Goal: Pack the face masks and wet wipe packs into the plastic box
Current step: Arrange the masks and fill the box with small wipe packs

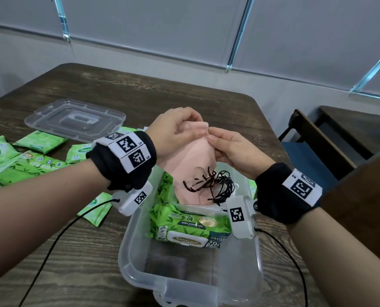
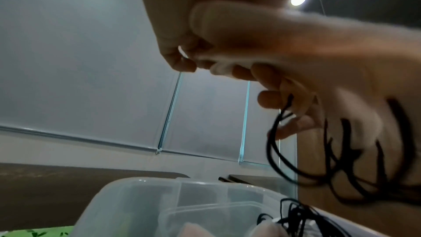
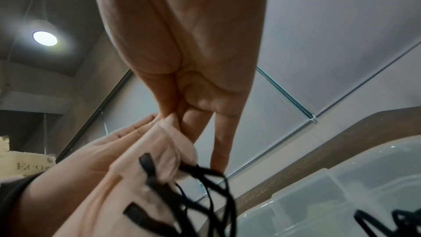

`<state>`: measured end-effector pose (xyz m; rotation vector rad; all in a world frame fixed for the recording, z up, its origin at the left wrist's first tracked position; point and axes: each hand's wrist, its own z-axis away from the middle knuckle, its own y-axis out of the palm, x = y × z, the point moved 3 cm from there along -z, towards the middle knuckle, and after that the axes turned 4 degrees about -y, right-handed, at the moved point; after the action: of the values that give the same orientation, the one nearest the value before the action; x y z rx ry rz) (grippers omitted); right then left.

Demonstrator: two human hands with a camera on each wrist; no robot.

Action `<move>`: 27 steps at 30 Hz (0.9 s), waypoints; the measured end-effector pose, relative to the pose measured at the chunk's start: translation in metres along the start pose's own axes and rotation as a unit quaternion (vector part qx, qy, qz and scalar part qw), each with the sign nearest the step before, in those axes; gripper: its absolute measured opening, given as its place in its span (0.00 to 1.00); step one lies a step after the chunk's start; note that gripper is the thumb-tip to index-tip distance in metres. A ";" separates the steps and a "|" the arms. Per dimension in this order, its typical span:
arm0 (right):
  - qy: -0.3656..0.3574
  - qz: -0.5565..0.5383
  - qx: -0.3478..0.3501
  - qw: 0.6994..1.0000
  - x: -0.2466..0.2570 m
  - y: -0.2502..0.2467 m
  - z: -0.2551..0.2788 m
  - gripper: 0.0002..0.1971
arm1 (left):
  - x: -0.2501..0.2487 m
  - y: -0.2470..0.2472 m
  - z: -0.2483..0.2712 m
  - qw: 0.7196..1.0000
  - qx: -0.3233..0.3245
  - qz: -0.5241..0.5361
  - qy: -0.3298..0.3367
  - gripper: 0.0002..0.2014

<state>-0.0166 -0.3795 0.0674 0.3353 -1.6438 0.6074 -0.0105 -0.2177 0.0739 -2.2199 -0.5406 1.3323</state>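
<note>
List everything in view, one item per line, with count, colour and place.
face masks: a bunch, count unclear, peach-pink with black ear loops, held above the box
plastic box: one, clear, near edge of the table
large wet wipe pack: one, green, inside the box
box lid: one, clear, far left on the table
wet wipe packs: several, green, loose on the table left of the box
table: one, dark wood
chair: one, dark frame, blue seat, right of the table
wrist bands: two, black with white marker tags
left hand: pinches the masks' top
right hand: pinches the masks' top
</note>
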 end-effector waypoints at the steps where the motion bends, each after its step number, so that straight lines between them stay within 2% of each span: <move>1: 0.001 0.009 -0.003 1.000 -0.001 -0.001 0.000 0.13 | 0.002 -0.001 -0.001 1.000 0.005 0.012 -0.015 0.09; 10: 0.005 0.006 -0.045 0.999 -0.003 -0.009 -0.009 0.15 | 0.002 0.002 -0.021 0.990 0.054 0.102 -0.079 0.09; 14: 0.025 -0.018 -0.042 0.999 -0.001 -0.008 -0.016 0.23 | 0.010 -0.001 -0.030 0.988 -0.038 0.109 -0.100 0.10; 16: 0.036 -0.019 -0.019 0.999 -0.002 -0.007 -0.017 0.29 | 0.010 -0.001 -0.029 0.989 -0.066 0.078 -0.104 0.08; 17: 0.030 0.006 -0.011 0.999 -0.003 -0.007 -0.018 0.28 | 0.010 0.000 -0.029 0.990 -0.070 0.063 -0.104 0.08; 20: 0.012 0.082 -0.008 0.997 -0.004 -0.008 -0.017 0.12 | 0.004 0.007 -0.027 0.992 -0.035 0.031 -0.115 0.13; 23: 0.013 0.068 -0.032 0.997 -0.006 -0.011 -0.018 0.10 | 0.009 0.011 -0.026 0.973 0.087 0.085 -0.195 0.16; 24: 0.021 0.067 -0.046 0.996 -0.006 -0.011 -0.018 0.11 | 0.011 0.010 -0.025 0.965 0.109 0.111 -0.210 0.16; 25: 0.031 0.083 -0.065 0.994 -0.008 -0.011 -0.019 0.13 | 0.012 0.005 -0.026 0.965 0.106 0.114 -0.209 0.15; 27: 0.071 0.176 -0.099 0.977 -0.016 -0.013 -0.022 0.18 | 0.012 -0.009 -0.029 0.975 0.049 0.079 -0.199 0.13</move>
<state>0.0113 -0.3801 0.0560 -0.1466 -1.6203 0.7060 0.0205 -0.2093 0.0827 -1.9546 -0.4289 1.8651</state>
